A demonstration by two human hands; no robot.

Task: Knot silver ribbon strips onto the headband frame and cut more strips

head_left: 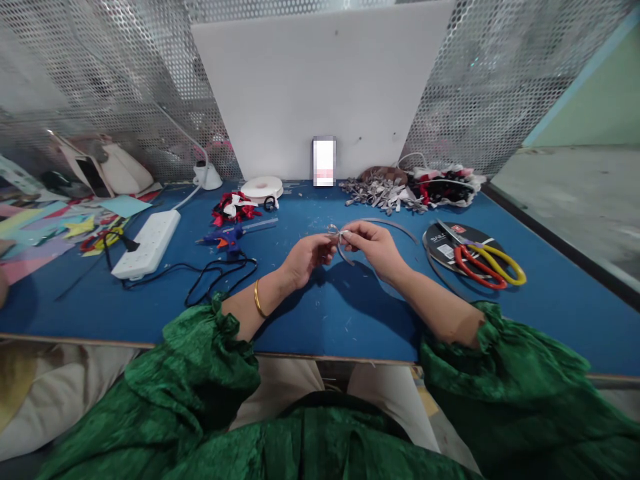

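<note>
The left hand [315, 255] pinches the looped part of a narrow grey ribbon [339, 235] between its fingertips, and the right hand [374, 244] grips the same ribbon just beside it, thumb against forefinger. We see neither hand free: the ribbon sits right in the narrow space between them, above the blue table [325, 327], so neither hand is clearly nearer to it. A small loop stands up on the far side of the fingertips.

The ribbon's length gives us no single straight axis. One short end slants near and to the right below the pinch; a grey strip also curves out beyond the right hand, running right and then bending near (whether it is the same piece we cannot tell, since the fingers cover the join).

To the right, well apart from the right hand, scissors [477, 257] lie across a black spool [435, 252], with blades toward the far left and handles toward the near right; the right hand is the nearer one. To the left we find a blue glue gun [227, 240], its nozzle pointing left, away from the left hand, which is closer to it. Beyond the right hand, on the far side, lies a pile of grey ribbon pieces [383, 193].
</note>
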